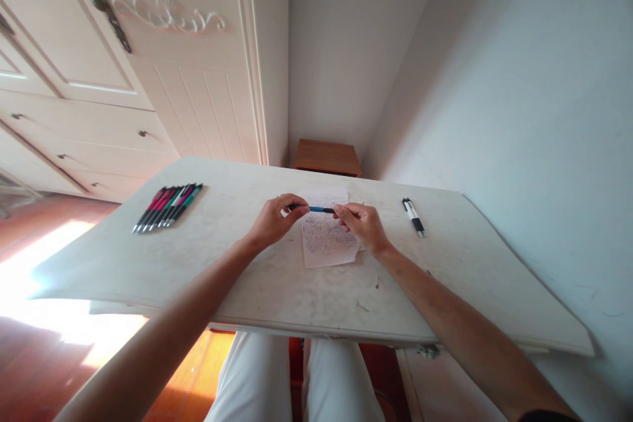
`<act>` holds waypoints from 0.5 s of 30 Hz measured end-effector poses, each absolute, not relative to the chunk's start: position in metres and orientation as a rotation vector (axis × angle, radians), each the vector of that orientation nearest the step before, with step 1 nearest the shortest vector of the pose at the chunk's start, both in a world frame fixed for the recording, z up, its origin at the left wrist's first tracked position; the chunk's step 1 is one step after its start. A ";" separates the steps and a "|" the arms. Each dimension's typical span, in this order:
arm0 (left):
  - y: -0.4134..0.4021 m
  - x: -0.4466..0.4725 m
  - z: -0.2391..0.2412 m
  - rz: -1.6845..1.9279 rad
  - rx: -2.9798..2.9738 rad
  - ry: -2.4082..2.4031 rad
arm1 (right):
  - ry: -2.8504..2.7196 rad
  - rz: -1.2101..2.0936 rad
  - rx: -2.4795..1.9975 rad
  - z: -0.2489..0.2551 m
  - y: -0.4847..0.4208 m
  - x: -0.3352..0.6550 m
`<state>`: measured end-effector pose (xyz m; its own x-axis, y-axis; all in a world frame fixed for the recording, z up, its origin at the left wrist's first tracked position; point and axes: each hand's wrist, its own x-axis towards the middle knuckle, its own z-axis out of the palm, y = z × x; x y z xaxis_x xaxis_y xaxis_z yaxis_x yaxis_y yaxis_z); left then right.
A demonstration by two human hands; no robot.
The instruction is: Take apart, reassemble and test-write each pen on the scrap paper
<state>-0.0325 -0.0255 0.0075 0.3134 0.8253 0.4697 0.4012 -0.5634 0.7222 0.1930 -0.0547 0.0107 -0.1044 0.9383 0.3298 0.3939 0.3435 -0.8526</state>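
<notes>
Left hand and right hand pinch opposite ends of a slim blue-and-black pen at 12 o'clock, fingertips closed, apparently steadying it above a scribbled paper sheet. On the scuffed white table, a row of pens lies at 10 o'clock, seemingly for order; a white-and-black pair sits at 2.
</notes>
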 end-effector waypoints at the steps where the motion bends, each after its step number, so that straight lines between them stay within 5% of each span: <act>1: -0.025 -0.032 0.007 1.217 2.120 1.046 | -1.676 0.733 -1.206 0.011 -0.054 0.194; 15: -0.021 -0.033 0.004 1.082 2.008 1.051 | -1.712 0.688 -1.210 0.009 -0.054 0.196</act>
<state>-0.0327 -0.0207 0.0041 0.3481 0.8587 0.3761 0.3511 -0.4915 0.7970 0.1957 -0.0540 0.0092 -0.1142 0.9290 0.3520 0.4274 0.3658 -0.8268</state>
